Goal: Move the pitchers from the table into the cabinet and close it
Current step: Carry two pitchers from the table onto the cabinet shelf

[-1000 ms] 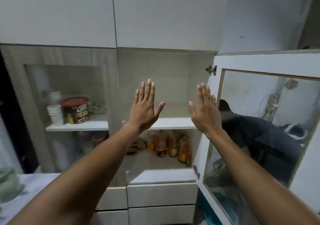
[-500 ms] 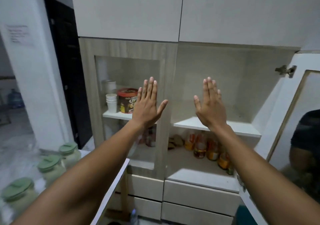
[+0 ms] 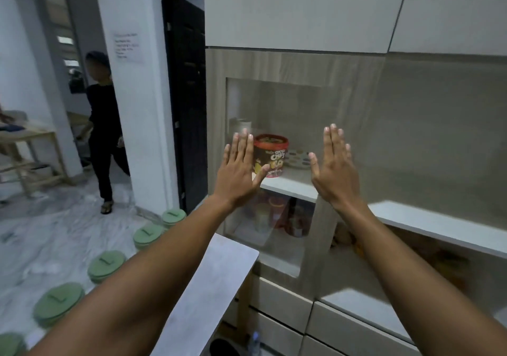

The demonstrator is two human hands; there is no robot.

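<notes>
Several pitchers with green lids (image 3: pixel 107 266) stand in a row on the white table (image 3: pixel 208 287) at the lower left. My left hand (image 3: pixel 237 170) and my right hand (image 3: pixel 333 171) are both raised flat with fingers spread, palms facing the cabinet (image 3: pixel 356 75), and hold nothing. The cabinet's left section has a shut glass door (image 3: pixel 271 125). Its right section is open, with a bare white shelf (image 3: pixel 439 224). Both hands are well above and to the right of the pitchers.
Behind the glass a red and brown snack tub (image 3: pixel 271 155) sits on a shelf. Bottles and jars fill the lower shelf (image 3: pixel 288 218). White drawers (image 3: pixel 288 300) lie below. A person in black (image 3: pixel 103 136) walks by a dark doorway (image 3: pixel 186 95) at the left.
The view has swung to the left: the open right door has left the frame, and the pitchers, the table, the doorway and a person have come in. Both hands stay raised and spread.
</notes>
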